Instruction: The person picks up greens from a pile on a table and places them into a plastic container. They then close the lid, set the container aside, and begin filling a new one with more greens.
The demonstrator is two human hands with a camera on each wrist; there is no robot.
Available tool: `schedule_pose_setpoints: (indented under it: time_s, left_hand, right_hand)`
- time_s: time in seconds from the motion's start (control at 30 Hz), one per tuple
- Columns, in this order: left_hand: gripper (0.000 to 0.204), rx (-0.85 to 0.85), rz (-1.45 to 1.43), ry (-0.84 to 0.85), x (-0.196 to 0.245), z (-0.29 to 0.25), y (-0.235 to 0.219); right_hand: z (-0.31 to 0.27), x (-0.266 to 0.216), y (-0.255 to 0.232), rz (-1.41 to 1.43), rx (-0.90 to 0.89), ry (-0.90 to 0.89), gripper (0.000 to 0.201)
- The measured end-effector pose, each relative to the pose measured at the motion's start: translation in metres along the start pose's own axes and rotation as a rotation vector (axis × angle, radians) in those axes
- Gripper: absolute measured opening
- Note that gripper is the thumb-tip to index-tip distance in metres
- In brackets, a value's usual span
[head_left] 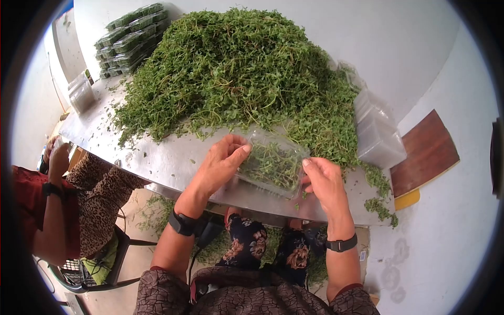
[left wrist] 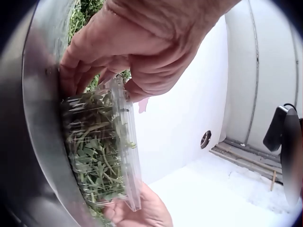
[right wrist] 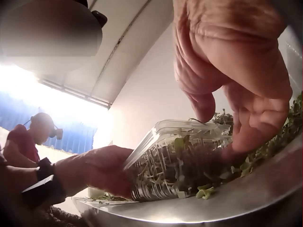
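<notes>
A clear plastic clamshell box [head_left: 272, 167] filled with leafy green sprigs [left wrist: 97, 161] is at the metal table's front edge. My left hand [head_left: 223, 161] grips its left end, thumb on the rim and fingers curled behind. At the opposite end my right hand [head_left: 324, 181] holds the corner between thumb and fingers. From the right wrist view, the box [right wrist: 175, 161] sits low over the tabletop, with a few leaves poking out beneath its rim. The large heap of greens [head_left: 231, 68] rises just behind the box.
Stacked filled boxes [head_left: 131, 39] stand at the back left, with empty clear containers [head_left: 81, 93] nearby. More nested containers [head_left: 379, 131] stand at the right beside a reddish-brown board [head_left: 426, 152]. Another person's arm [head_left: 52, 210] is at the left. Loose sprigs [head_left: 380, 205] hang over the right edge.
</notes>
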State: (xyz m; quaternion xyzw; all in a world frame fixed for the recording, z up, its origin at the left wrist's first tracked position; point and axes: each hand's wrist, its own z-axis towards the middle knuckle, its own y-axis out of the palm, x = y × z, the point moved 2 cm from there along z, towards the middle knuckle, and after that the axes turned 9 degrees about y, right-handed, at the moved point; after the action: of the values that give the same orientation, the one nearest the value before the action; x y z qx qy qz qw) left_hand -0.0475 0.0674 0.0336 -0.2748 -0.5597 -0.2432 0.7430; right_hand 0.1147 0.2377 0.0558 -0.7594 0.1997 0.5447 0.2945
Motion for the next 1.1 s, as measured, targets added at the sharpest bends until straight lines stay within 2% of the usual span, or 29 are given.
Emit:
schedule_pose_setpoints:
  time_s: [0.13,0.37,0.43,0.53,0.67,0.73,0.87,0.93,1.0,1.1]
  left_hand:
    - [0.024,-0.003,-0.185,0.054,0.002,-0.006,0.0]
    - [0.032,0.044,-0.377,0.123,0.018,-0.029,0.005]
    - [0.038,0.136,-0.448,0.2,0.021,-0.034,0.008]
    - [0.047,0.128,-0.435,0.282,0.013,-0.037,0.007]
    - [0.051,0.105,-0.376,0.256,0.012,-0.041,0.007]
    - [0.052,0.15,-0.257,0.316,0.008,-0.038,0.009]
    - [0.054,0.206,-0.157,0.337,0.009,-0.042,0.017]
    - [0.057,0.229,-0.044,0.294,0.007,-0.046,0.015]
    - [0.056,0.231,-0.007,0.32,0.005,-0.047,0.014]
    - [0.05,0.255,-0.053,0.229,0.003,-0.048,0.006]
  right_hand:
    - [-0.001,-0.002,0.002,0.048,-0.017,0.033,0.028]
    - [-0.02,-0.005,0.003,0.064,-0.006,-0.28,0.023]
    - [-0.026,-0.007,0.004,0.045,0.01,-0.341,0.023]
    - [-0.03,-0.004,0.005,0.044,0.001,-0.357,0.025]
    - [-0.029,0.0,0.008,0.109,0.001,-0.368,0.025]
    - [-0.026,0.0,0.009,0.149,0.027,-0.378,0.025]
    - [-0.019,0.0,0.008,0.058,0.066,-0.281,0.022]
    - [-0.016,0.001,0.01,0.104,-0.049,-0.092,0.022]
    - [-0.012,0.003,0.011,0.121,-0.053,-0.099,0.025]
    - [-0.012,0.001,0.013,0.09,-0.171,-0.058,0.026]
